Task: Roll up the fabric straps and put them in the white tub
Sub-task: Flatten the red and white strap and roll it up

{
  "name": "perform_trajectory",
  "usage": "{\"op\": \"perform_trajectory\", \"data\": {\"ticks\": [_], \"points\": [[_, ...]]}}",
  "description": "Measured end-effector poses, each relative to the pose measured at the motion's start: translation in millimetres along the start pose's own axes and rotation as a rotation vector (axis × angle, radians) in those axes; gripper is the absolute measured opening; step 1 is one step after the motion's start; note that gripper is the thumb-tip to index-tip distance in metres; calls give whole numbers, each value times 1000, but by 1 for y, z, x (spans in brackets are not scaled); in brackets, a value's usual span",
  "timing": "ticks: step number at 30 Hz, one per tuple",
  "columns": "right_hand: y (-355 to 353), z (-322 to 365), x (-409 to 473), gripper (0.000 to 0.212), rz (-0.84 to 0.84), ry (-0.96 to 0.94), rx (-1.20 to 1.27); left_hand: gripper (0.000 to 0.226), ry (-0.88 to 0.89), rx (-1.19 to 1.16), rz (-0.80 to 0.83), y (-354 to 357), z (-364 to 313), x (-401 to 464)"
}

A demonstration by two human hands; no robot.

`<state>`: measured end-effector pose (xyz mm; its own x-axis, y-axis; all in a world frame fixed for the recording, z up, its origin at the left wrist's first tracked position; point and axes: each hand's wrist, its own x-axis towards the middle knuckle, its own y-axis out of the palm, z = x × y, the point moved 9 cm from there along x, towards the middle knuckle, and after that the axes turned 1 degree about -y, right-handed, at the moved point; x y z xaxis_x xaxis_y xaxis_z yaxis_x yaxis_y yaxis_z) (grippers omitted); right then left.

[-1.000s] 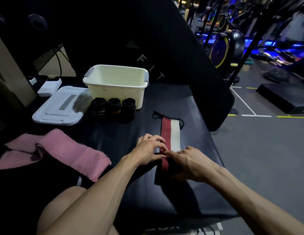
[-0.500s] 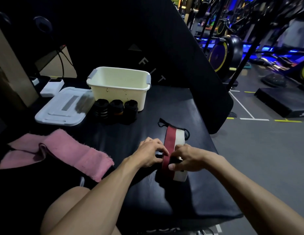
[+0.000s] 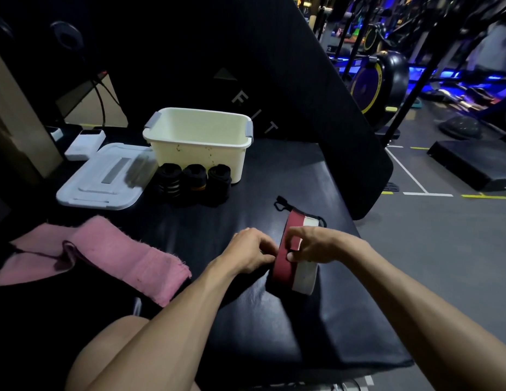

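Note:
A red and white fabric strap point(image 3: 295, 270) with a black loop at its far end lies on the black padded bench point(image 3: 274, 170), its near part turned into a roll. My left hand point(image 3: 247, 249) grips the roll's left side. My right hand point(image 3: 314, 245) pinches it from above and the right. The white tub point(image 3: 199, 142) stands farther back, left of centre, with nothing visible inside. Three dark rolled straps point(image 3: 194, 180) stand in a row against its front wall.
A white lid point(image 3: 102, 179) lies left of the tub, with a small white box point(image 3: 84, 143) behind it. A pink cloth point(image 3: 105, 252) lies at the near left. The bench's right edge drops to a grey gym floor with exercise machines point(image 3: 381, 77) beyond.
The roll has grown and moved away from me along the strap, leaving less flat strap beyond my hands. Both hands have moved forward with it.

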<state>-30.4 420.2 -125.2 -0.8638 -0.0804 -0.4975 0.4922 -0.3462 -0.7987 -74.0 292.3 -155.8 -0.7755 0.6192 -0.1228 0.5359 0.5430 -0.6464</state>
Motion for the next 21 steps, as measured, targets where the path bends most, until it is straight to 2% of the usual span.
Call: {"op": "perform_trajectory", "data": {"ticks": [6, 8, 10, 12, 16, 18, 21], "points": [[-5, -3, 9, 14, -84, 38, -9, 12, -56, -27, 39, -3, -1, -3], [-8, -3, 6, 19, -139, 39, 7, 15, -69, -42, 87, -4, -4, -6], [-13, -6, 0, 27, -238, 45, -3, 14, -79, -70, 141, -2, -6, -9], [-15, -8, -8, 24, -347, 58, -79, 13, -69, -57, 162, 0, -8, -12], [-10, 0, -33, 27, -525, -18, -153, 22, -72, -44, 107, 1, -8, -12], [-1, 7, -46, 40, -517, -103, -214, 26, -101, -89, 72, 2, -8, -11], [24, 4, -56, 83, -433, -128, -414, 32, -158, -168, 65, 7, -7, -13]]}}
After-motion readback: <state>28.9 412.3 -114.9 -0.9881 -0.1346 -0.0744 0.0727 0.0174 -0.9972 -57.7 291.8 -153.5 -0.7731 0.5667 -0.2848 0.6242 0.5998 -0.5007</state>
